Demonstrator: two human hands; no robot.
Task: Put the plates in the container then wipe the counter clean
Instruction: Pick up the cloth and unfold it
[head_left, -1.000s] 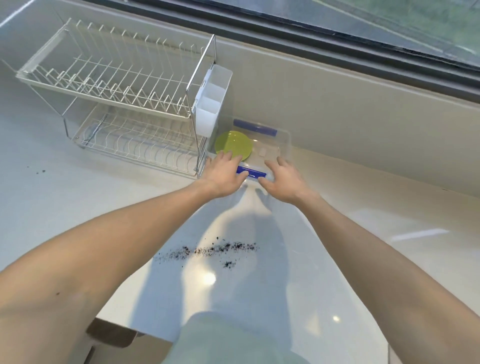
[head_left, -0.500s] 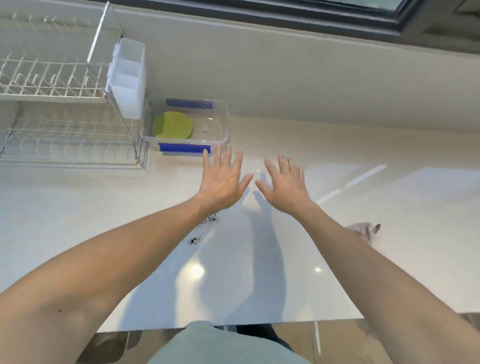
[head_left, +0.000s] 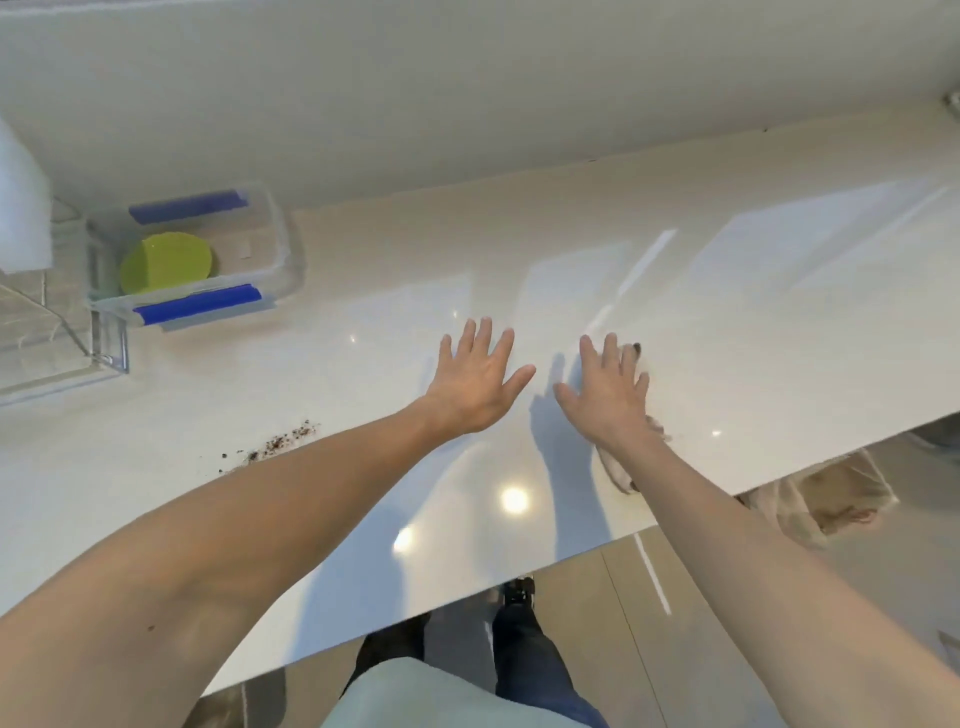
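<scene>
A lime-green plate (head_left: 166, 262) lies inside the clear plastic container (head_left: 283, 244) with blue clip handles, at the far left against the wall. Both my hands hover over the glossy white counter (head_left: 727, 312). My left hand (head_left: 475, 384) is flat, fingers spread, holding nothing. My right hand (head_left: 610, 395) is also spread, lying over a pale cloth (head_left: 618, 470) that shows beside its fingers and under the wrist; most of the cloth is hidden. Dark crumbs (head_left: 283, 441) lie scattered left of my left forearm.
A wire dish rack (head_left: 47, 332) with a white cutlery holder (head_left: 21, 208) stands at the left edge, next to the container. The counter's front edge runs diagonally below my arms. A clear plastic bag (head_left: 831, 493) sits on the floor beyond it.
Both hands have left the container and moved right across the counter. My right hand now lies over the cloth. The view has swung right, so the rack and container sit at the far left.
</scene>
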